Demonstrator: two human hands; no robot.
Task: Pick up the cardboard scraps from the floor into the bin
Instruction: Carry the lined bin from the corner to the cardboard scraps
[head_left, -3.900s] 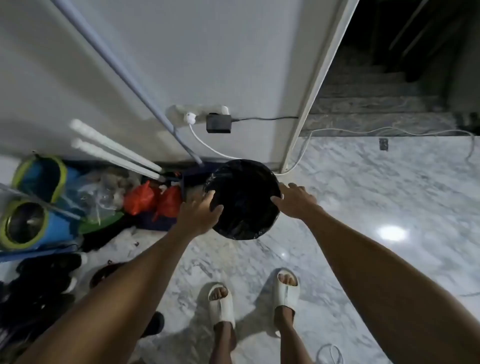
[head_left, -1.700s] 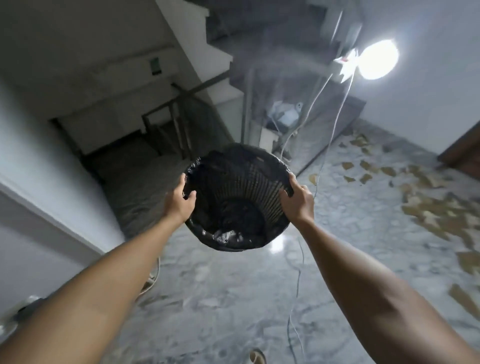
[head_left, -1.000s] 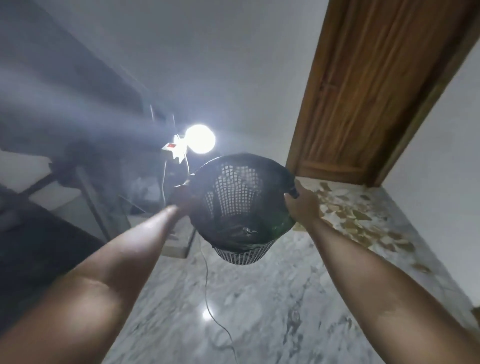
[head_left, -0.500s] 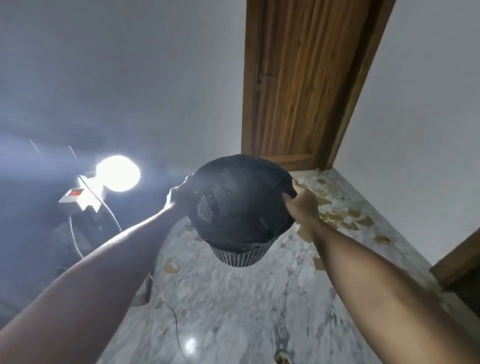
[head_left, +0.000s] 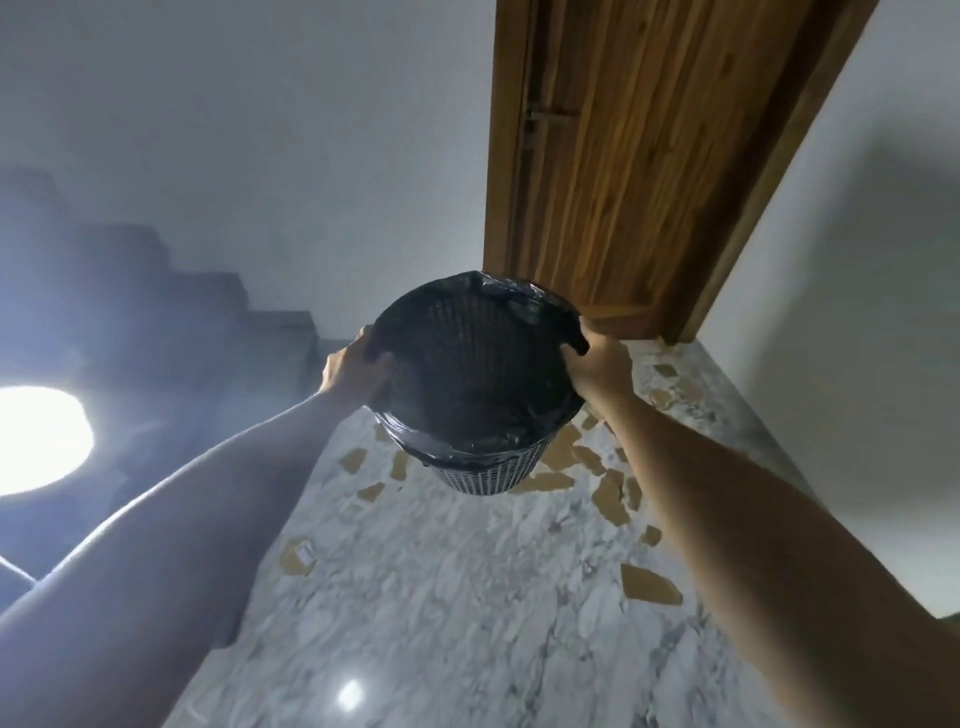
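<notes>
Head view is showing a person holding a bin (head_left: 475, 395) out in front with both bare arms stretched forward. The bin is a mesh basket lined with a black bag (head_left: 524, 306), and it is hanging in the air above the floor (head_left: 467, 597), tilted so that its mouth is facing the camera. The left hand (head_left: 350, 371) is gripping the rim on the left side, its fingers (head_left: 382, 361) curling over the edge of the bag. The right hand (head_left: 597, 371) is gripping the rim on the right side, its fingers (head_left: 574, 348) curling over the bag there too. Both hands are grasping the bin and nothing else.

The cardboard scraps (head_left: 608, 499) are lying scattered on the marble floor, well apart from one another in places and bunched closer beneath and beyond the bin. One larger scrap (head_left: 649, 584) is lying near the right forearm, and another piece (head_left: 297, 556) with a pale label is lying just beside the left forearm. The inside of the bin is too dark for any contents to show.

A wooden door (head_left: 623, 166) is standing behind the bin, set in a white wall (head_left: 260, 130). A bright lamp (head_left: 36, 439) is glaring at the left edge, and dark stairs (head_left: 171, 291) are rising behind it.
</notes>
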